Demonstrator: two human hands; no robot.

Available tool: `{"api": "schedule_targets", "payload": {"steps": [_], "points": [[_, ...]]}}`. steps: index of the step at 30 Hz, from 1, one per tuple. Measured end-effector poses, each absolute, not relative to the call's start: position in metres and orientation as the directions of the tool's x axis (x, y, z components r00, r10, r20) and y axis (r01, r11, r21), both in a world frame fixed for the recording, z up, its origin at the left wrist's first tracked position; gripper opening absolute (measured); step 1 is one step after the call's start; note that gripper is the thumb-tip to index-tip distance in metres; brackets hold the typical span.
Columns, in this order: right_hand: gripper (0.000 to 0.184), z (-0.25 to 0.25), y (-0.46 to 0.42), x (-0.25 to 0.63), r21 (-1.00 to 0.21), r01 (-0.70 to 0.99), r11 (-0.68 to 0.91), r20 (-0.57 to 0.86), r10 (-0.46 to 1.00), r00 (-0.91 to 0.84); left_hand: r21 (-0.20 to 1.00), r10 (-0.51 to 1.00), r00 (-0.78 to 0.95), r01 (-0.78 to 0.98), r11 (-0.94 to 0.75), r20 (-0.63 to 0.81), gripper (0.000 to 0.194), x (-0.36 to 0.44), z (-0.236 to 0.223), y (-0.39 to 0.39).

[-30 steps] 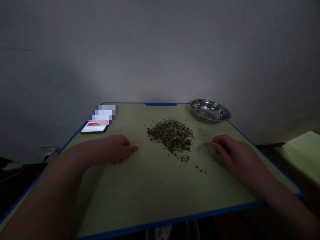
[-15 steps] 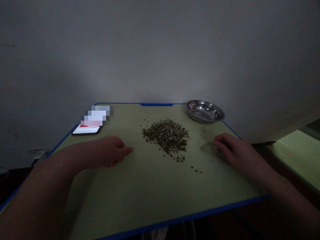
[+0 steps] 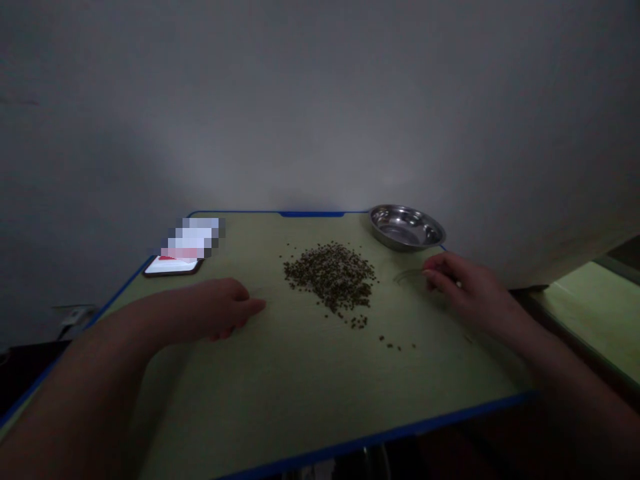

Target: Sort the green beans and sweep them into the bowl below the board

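Note:
A loose heap of small dark seeds lies on the pale green tabletop, with stray seeds trailing toward the front. My right hand, to the right of the heap, is closed on thin, slightly curved tweezers. The tips point left toward the heap and stop short of it; a pale end shows behind the fingers. Left of the heap, my left hand hovers low over or rests on the table. Its fingers are curled in, one digit sticks out to the right, and I see nothing in it.
A shiny steel bowl stands at the far right corner. At the far left lies a phone with a lit, partly blurred screen. The table has a blue edge and stands against a grey wall.
My right hand has shifted slightly up and left, bringing the tweezers a bit closer to the heap. The view has tilted slightly. My left hand keeps its pose.

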State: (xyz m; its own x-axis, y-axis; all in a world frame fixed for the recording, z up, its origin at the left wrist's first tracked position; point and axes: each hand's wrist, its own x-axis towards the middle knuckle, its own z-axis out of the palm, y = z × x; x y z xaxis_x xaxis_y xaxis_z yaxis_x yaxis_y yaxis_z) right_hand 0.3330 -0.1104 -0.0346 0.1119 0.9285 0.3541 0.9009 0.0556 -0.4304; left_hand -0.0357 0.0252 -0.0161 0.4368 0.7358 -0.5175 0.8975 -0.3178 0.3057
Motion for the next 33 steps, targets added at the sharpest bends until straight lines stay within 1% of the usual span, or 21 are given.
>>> {"api": "schedule_targets", "payload": {"steps": [2, 4, 6, 9, 11, 14, 17, 22, 27, 30, 33], "points": [[0.019, -0.033, -0.101, 0.344, -0.399, 0.915, 0.061, 0.402, 0.908, 0.115, 0.302, 0.741, 0.427, 0.902, -0.309, -0.517, 0.059, -0.037, -0.019, 0.028], [0.022, -0.032, -0.093, 0.35, -0.305, 0.95, 0.062, 0.441, 0.894, 0.083, 0.313, 0.741, 0.434, 0.898, -0.31, -0.512, 0.06, -0.039, -0.022, 0.029], [0.026, -0.031, -0.087, 0.349, -0.179, 0.981, 0.08, 0.45, 0.893, 0.01, 0.318, 0.742, 0.437, 0.896, -0.31, -0.508, 0.06, -0.039, -0.023, 0.029], [0.029, -0.03, -0.083, 0.342, -0.021, 0.99, 0.141, 0.394, 0.911, -0.121, 0.334, 0.741, 0.44, 0.893, -0.302, -0.507, 0.057, -0.036, -0.018, 0.025], [0.028, -0.029, -0.082, 0.338, 0.034, 0.985, 0.168, 0.357, 0.919, -0.169, 0.338, 0.747, 0.44, 0.892, -0.3, -0.499, 0.055, -0.033, -0.013, 0.021], [0.026, -0.029, -0.08, 0.335, 0.049, 0.98, 0.191, 0.337, 0.921, -0.196, 0.34, 0.745, 0.445, 0.89, -0.304, -0.497, 0.052, -0.03, -0.009, 0.018], [0.025, -0.028, -0.08, 0.333, 0.029, 0.977, 0.211, 0.333, 0.92, -0.208, 0.332, 0.738, 0.445, 0.891, -0.309, -0.508, 0.051, -0.03, -0.007, 0.017], [0.025, -0.027, -0.082, 0.327, 0.011, 0.975, 0.223, 0.296, 0.93, -0.216, 0.34, 0.752, 0.453, 0.885, -0.316, -0.479, 0.054, -0.031, -0.005, 0.014], [0.025, -0.029, -0.081, 0.323, -0.008, 0.973, 0.229, 0.323, 0.922, -0.214, 0.353, 0.75, 0.476, 0.872, -0.338, -0.459, 0.056, -0.033, -0.007, 0.015], [0.025, -0.03, -0.08, 0.322, -0.005, 0.976, 0.219, 0.353, 0.913, -0.203, 0.335, 0.738, 0.463, 0.882, -0.331, -0.49, 0.057, -0.034, -0.011, 0.019], [0.025, -0.03, -0.081, 0.321, -0.007, 0.973, 0.23, 0.365, 0.907, -0.212, 0.315, 0.742, 0.439, 0.896, -0.314, -0.507, 0.054, -0.034, -0.013, 0.022]]}}
